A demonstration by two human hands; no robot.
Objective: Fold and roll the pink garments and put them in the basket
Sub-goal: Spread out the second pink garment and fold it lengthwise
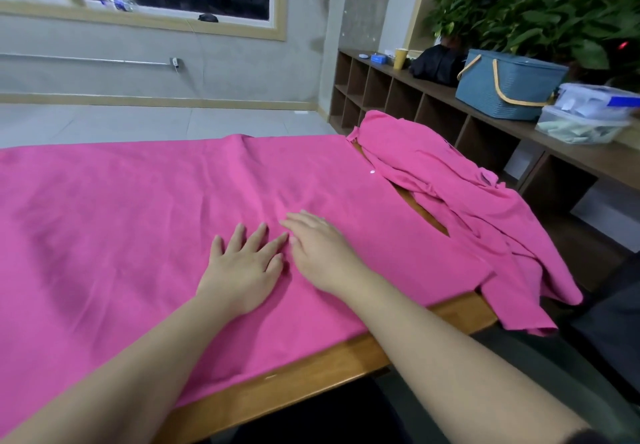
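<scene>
A large pink garment [138, 222] lies spread flat over most of the wooden table [311, 371]. My left hand [242, 267] rests palm down on it with fingers straight and spread. Right beside it, my right hand [318, 249] also lies flat on the cloth, fingers straight. A second pink garment [460, 201] sits crumpled at the table's right end, partly hanging over the edge. The blue basket [505, 87] with yellow handles stands on the wooden shelf unit at the right, beyond the table.
The wooden shelf unit [415, 97] runs along the right wall with a yellow cup [400, 57], a black bag [438, 64] and clear plastic boxes [588, 114]. Green plants [536, 18] stand behind the basket. Grey floor lies past the table's far edge.
</scene>
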